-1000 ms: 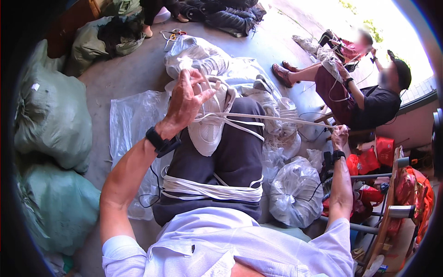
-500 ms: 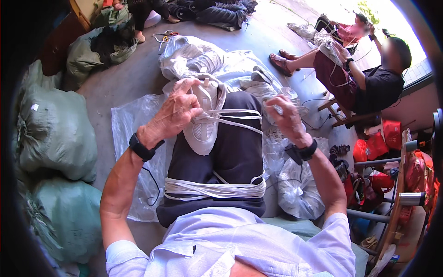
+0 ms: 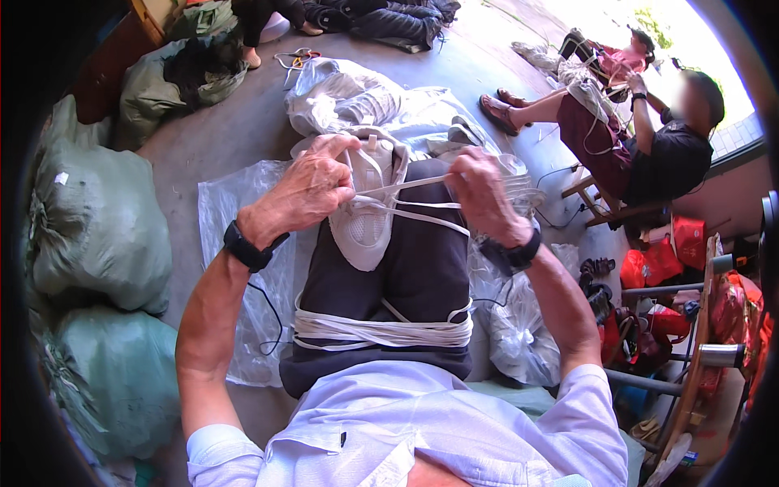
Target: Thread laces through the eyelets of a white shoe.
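Observation:
A white lace-up shoe (image 3: pixel 363 231) rests on my dark-trousered thighs, its toe toward me. My left hand (image 3: pixel 308 185) is closed at its left side, index finger by the opening and thumb near the eyelets. What exactly those fingers pinch is partly hidden. White shoelace (image 3: pixel 410 185) runs from the shoe to my right hand (image 3: pixel 489 197), whose fingers are closed on it, slightly blurred. Looser strands sag across the right thigh below. Closer to my waist, a bundle of white laces (image 3: pixel 381 331) lies across both thighs.
Clear plastic bags (image 3: pixel 345 97) with shoes lie beyond my knees. Stuffed green sacks (image 3: pixel 101 219) stand at left. Another clear bag (image 3: pixel 523 337) sits by my right thigh. At right are a rack (image 3: pixel 690 381) with red items and a seated person (image 3: pixel 657 138) handling white laces.
My right hand has closed on a lace and drawn it taut from the shoe. The left hand stays at the shoe. The seated person at right has raised their hands.

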Motion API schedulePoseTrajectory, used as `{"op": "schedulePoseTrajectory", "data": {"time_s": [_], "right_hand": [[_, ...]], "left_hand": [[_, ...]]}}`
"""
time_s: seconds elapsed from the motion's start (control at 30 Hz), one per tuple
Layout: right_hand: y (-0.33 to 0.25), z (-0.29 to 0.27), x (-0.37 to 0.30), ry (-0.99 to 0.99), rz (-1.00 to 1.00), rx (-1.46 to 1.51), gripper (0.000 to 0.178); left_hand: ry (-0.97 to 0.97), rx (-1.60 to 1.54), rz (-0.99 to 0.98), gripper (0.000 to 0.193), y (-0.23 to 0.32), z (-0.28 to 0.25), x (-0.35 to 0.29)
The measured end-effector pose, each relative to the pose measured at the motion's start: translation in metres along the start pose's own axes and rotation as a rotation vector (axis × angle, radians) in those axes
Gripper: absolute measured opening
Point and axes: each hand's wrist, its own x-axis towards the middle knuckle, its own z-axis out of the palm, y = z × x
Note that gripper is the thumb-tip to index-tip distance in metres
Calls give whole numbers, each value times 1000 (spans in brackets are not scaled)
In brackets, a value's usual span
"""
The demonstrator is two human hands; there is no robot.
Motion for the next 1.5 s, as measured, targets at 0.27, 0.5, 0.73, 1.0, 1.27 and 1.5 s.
{"op": "schedulePoseTrajectory", "data": {"time_s": [0.27, 0.5, 0.73, 1.0, 1.27, 1.5], "right_hand": [[35, -32, -40, -14, 141, -83, 6], [-56, 7, -21, -4, -2, 141, 10], [-65, 35, -6, -137, 50, 106, 17], [-51, 22, -9, -61, 135, 349, 12], [-57, 18, -8, -46, 64, 203, 9], [-43, 8, 9, -283, 748, 982, 27]], "left_hand": [[137, 96, 15, 20, 0, 12, 8], [201, 162, -35, 24, 12, 19, 19], [229, 151, -38, 18, 4, 24, 31], [268, 150, -20, 18, 0, 25, 30], [283, 231, -17, 15, 7, 26, 31], [197, 231, -91, 15, 5, 26, 34]]}}
